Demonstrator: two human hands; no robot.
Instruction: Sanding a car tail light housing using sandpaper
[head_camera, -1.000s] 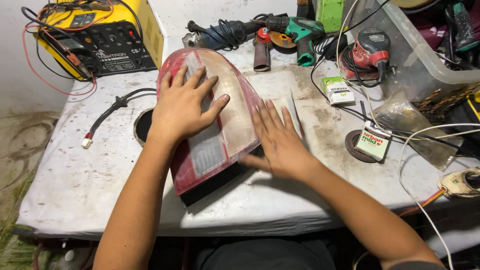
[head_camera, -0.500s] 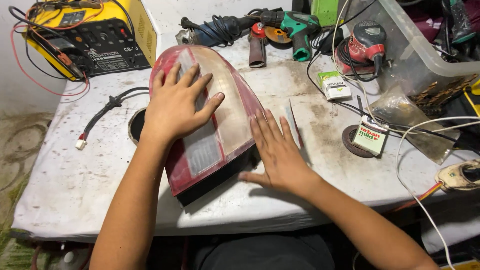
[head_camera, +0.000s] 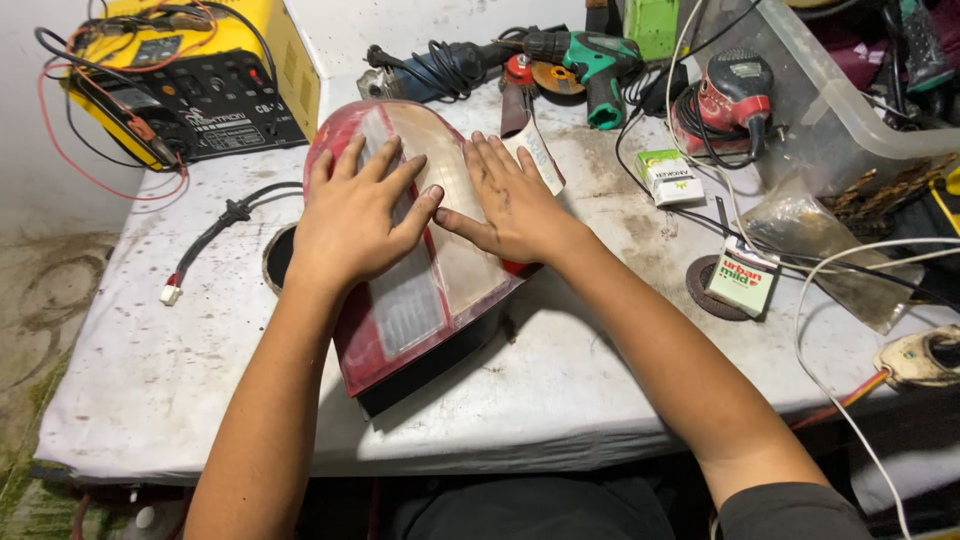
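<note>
We found our left hand (head_camera: 360, 220) spread flat, fingers wide, palm down on the upper half of a car tail light (head_camera: 420, 250), gripping nothing; our right hand (head_camera: 510, 200) lay just beside it in the same open, flat manner, its thumb reaching toward the left thumb across the pale centre panel of the lens. The tail light itself rested lens-up near the middle of the white worktable (head_camera: 150, 370), red at its rim and cloudy clear in the middle, its dark housing showing along the lower edge, the whole piece running at a slant from the far centre toward the near side. Partly hidden under the left flank of the light sat a round dark hole in the tabletop (head_camera: 278, 258), and left of that a black cable with a small white plug (head_camera: 172, 293). Farther out, at the far left corner, stood a yellow and black charger box (head_camera: 190, 80) with red and black leads. Behind the hands lay a dark angle grinder (head_camera: 430, 70) and a green power drill (head_camera: 590, 60); to the right, a red sander (head_camera: 735, 100), a small green and white carton (head_camera: 668, 176), a second carton on a dark disc (head_camera: 742, 282), a clear plastic bin (head_camera: 840, 100) and a socket strip (head_camera: 920, 358) at the table edge
</note>
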